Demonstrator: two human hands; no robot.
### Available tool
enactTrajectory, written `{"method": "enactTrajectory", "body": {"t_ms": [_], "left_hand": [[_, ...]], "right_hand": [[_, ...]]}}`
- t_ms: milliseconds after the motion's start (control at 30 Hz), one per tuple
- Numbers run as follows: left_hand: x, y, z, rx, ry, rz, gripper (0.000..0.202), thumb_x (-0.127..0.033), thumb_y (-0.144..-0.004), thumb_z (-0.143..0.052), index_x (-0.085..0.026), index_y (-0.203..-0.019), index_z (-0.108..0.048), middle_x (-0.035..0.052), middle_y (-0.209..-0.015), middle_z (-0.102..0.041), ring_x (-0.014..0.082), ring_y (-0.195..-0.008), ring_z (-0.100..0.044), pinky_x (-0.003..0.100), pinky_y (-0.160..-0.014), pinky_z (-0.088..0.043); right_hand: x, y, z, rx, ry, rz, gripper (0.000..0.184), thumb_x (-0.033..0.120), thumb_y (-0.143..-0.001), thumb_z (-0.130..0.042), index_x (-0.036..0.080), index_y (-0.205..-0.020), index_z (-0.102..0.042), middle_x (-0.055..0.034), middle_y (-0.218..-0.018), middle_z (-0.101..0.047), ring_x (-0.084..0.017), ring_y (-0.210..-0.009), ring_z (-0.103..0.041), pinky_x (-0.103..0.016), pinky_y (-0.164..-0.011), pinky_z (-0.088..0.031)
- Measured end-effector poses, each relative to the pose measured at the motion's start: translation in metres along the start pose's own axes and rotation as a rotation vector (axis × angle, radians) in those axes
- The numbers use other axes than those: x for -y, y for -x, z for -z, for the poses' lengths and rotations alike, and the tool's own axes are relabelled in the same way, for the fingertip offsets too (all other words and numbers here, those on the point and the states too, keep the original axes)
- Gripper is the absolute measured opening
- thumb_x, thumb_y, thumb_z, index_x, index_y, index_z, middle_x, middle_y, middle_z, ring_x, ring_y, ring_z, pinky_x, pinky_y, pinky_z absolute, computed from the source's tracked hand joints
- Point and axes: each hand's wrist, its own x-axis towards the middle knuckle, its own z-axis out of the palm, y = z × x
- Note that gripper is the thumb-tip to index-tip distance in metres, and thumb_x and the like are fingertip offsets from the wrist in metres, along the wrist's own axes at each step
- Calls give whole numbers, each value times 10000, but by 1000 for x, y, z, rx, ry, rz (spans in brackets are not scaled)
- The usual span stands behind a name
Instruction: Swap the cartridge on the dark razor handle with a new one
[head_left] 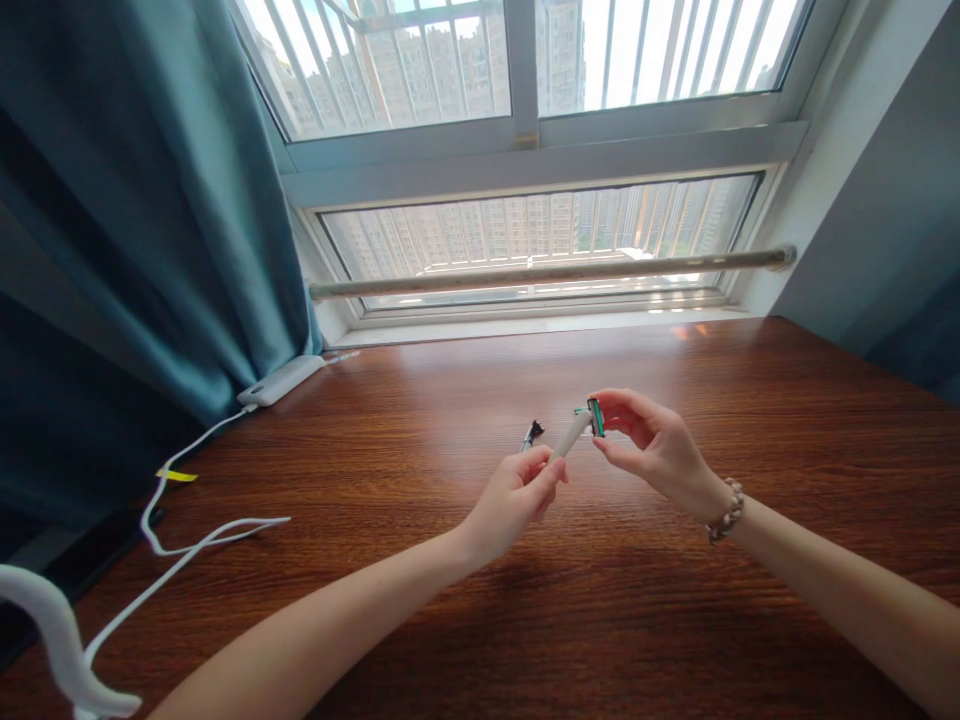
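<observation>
Nearest the head camera, at the lower left corner, is a thick white curved piece (pixel 56 640), with a thin white cable (pixel 169 570) running past it over the brown wood-grain worktop (pixel 675 600). From the lower edge the left forearm reaches inward, and the left hand (pixel 521 490) is closed around the lower part of a pale handle (pixel 571 435), which tilts up and to the right near the middle of the worktop. Opposite it, the right hand (pixel 637 430), with a chain-like bracelet (pixel 725 512) at its wrist, holds a green-and-black razor head (pixel 596 417) between thumb and fingers, narrowly pinched by its two ends. This head sits right at the upper end of the handle, though at this size it is hard to say whether the two are joined. Just beyond the left hand lies a dark-headed razor (pixel 534 433), its lower part hidden behind the fingers. Farther left, a white block (pixel 282 381) lies by the foot of a teal curtain (pixel 172 180), the cable plugged into its near end, and a yellow strip (pixel 178 476) is beside the cable. At the back, a pale rail (pixel 547 275) crosses in front of the window (pixel 450 235), with tall buildings outside.
</observation>
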Motion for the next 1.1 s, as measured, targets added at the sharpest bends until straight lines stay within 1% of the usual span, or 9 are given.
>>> {"method": "enactTrajectory", "body": {"t_ms": [133, 300, 433, 500, 667, 767, 867, 1033, 1100], "left_hand": [[-2, 1, 1, -47, -3, 14, 292, -421, -827, -411, -147, -740, -463, -69, -460, -292, 50, -411, -263, 185, -394, -204], [-3, 2, 1, -69, -19, -12, 291, -429, -824, -413, -152, -750, -464, -69, -476, -287, 53, -427, -266, 187, -406, -208], [-1, -1, 2, -121, -99, -6, 302, -436, -823, -413, -150, -742, -468, -61, -493, -309, 55, -447, -282, 193, -421, -214], [0, -1, 3, -136, -94, 9, 306, -442, -823, -410, -152, -744, -464, -62, -491, -306, 55, -442, -280, 195, -419, -210], [0, 1, 2, -69, -119, -26, 302, -432, -821, -422, -146, -745, -480, -58, -513, -308, 55, -468, -285, 195, -441, -216], [0, 0, 2, -97, -173, -19, 307, -433, -825, -413, -146, -742, -485, -55, -521, -312, 55, -479, -290, 195, -453, -219], [0, -1, 3, -139, -150, 3, 312, -442, -831, -392, -152, -750, -472, -58, -512, -302, 57, -466, -277, 196, -444, -209], [0, -1, 2, -68, -183, -14, 307, -433, -819, -421, -145, -726, -472, -54, -522, -315, 57, -477, -283, 197, -449, -212], [-1, -1, 2, -74, -218, -11, 309, -429, -821, -418, -143, -720, -477, -52, -523, -321, 57, -481, -290, 197, -454, -215]], "right_hand": [[1, -1, 0, 35, 13, 25, 392, 162, -693, -637, 215, -1062, -515, -58, -1003, -552, -192, -902, -547, -373, -815, -485], [4, 0, -1, 124, 133, 74, 391, 137, -703, -606, 217, -1073, -508, -57, -978, -546, -185, -886, -538, -362, -804, -482], [3, 0, 0, 103, 177, 102, 373, 143, -700, -596, 204, -1058, -508, -57, -964, -546, -178, -875, -539, -345, -777, -491], [1, -1, 1, 89, 169, 108, 367, 145, -699, -595, 199, -1049, -501, -54, -969, -543, -172, -877, -541, -331, -765, -497], [0, -2, 2, 115, 223, 125, 408, 126, -686, -601, 201, -1068, -479, -42, -959, -540, -156, -853, -540, -318, -771, -489], [0, -2, 4, 109, 264, 124, 397, 135, -684, -606, 193, -1056, -483, -43, -944, -543, -157, -840, -539, -318, -761, -485], [0, -3, 5, 108, 296, 114, 387, 142, -676, -615, 186, -1037, -484, -41, -926, -546, -152, -810, -538, -317, -741, -484], [1, -3, 5, 111, 336, 153, 422, 102, -660, -597, 185, -1055, -475, -32, -915, -540, -138, -772, -533, -302, -700, -485], [1, -3, 5, 100, 340, 156, 418, 96, -660, -590, 183, -1053, -478, -31, -909, -539, -133, -758, -531, -297, -685, -486]]}}
